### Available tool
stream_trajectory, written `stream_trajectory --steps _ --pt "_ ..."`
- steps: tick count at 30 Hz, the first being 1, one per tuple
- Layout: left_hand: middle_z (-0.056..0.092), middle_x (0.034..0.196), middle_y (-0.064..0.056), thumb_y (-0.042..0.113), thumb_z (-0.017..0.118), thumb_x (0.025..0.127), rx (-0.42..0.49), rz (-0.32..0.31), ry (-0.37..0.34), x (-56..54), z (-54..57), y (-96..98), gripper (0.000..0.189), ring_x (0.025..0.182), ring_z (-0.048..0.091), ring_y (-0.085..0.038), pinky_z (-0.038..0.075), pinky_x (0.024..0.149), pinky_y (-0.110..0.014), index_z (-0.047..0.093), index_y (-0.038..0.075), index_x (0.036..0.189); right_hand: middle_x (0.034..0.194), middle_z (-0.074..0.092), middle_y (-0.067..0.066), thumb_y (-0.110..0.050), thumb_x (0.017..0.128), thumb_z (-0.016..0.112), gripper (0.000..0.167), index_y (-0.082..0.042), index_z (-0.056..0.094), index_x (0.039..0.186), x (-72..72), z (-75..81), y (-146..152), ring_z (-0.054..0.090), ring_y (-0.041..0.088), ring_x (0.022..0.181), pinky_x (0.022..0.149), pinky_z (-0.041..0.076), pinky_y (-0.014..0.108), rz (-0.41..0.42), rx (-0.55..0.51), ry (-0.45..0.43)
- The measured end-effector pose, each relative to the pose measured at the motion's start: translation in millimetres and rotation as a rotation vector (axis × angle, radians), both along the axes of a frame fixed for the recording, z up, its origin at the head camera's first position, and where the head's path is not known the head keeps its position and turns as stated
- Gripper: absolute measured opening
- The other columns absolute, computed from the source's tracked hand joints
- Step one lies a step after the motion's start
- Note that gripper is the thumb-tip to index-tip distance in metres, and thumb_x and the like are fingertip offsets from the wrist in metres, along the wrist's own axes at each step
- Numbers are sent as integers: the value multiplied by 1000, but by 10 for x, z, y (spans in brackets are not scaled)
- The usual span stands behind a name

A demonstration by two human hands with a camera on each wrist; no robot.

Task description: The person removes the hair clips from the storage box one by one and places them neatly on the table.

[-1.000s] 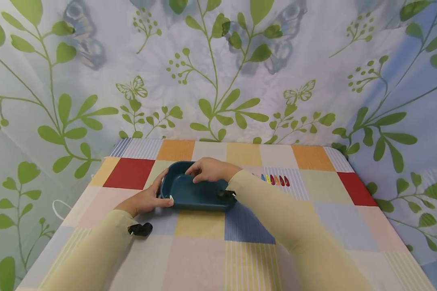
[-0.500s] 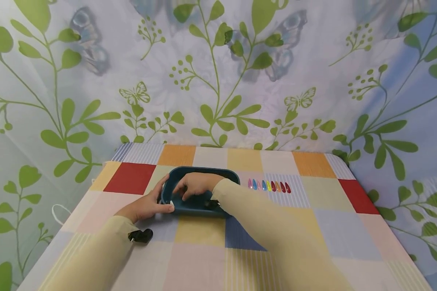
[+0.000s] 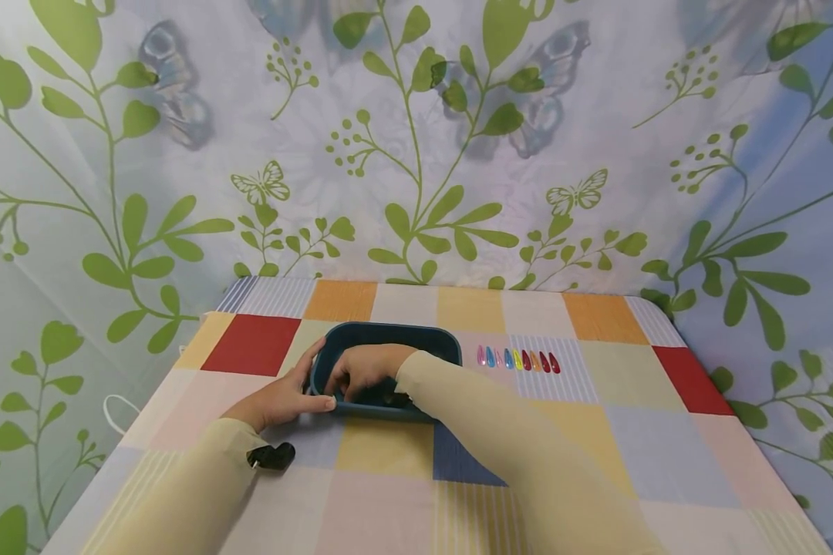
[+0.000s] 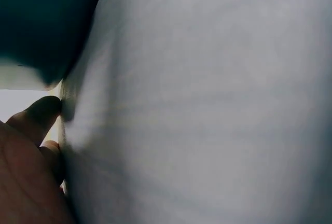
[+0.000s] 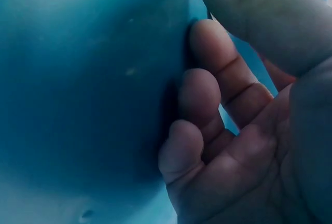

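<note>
A dark teal plastic tray (image 3: 396,333) with rounded corners lies on the table. My left hand (image 3: 284,398) grips its left end, thumb along the front rim and fingers at the outer left side. My right hand (image 3: 368,371) reaches down inside, fingers bent toward the floor near the left front corner. In the right wrist view the right hand's fingertips (image 5: 199,97) are right at the tray's teal floor (image 5: 93,94); I cannot tell whether thumb and forefinger pinch anything. The left wrist view shows part of the left hand (image 4: 26,167) beside the tray's wall (image 4: 46,16).
To the right of the tray, several teardrop-shaped hair clips (image 3: 518,360) in pink, blue, yellow, orange and red lie in a row. A patchwork cloth (image 3: 382,493) covers the table, and a leaf-print curtain (image 3: 416,154) hangs behind it. A white cord (image 3: 114,412) loops beyond the left edge.
My right hand has moved left and down into the tray, uncovering the clip row. A small white piece seen earlier by the left thumb no longer shows. The left hand keeps its grip.
</note>
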State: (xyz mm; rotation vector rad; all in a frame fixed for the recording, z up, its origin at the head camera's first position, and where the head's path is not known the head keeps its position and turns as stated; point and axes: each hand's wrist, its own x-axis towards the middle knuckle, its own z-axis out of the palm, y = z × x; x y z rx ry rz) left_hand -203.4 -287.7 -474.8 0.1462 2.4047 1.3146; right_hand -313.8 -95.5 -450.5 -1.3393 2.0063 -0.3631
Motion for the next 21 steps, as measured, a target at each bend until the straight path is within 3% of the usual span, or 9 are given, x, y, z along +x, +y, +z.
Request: stream_trajectory --steps 11,21 --pt "9 174 -21 47 79 86 -4 -1 4 16 -29 -27 121 157 16 -47 26 119 -78 -11 41 167 91 71 -6 -9 94 79 20 -20 81 111 49 -54 -27 61 7 85 79 53 17 8 -6 82" --pt "13 173 -23 44 78 88 5 -4 2 -25 -12 -22 120 155 20 -45 24 120 -77 -11 39 167 92 72 -7 -10 93 79 16 -17 81 108 -102 -59 96 61 6 84 79 51 19 -48 -67 111"
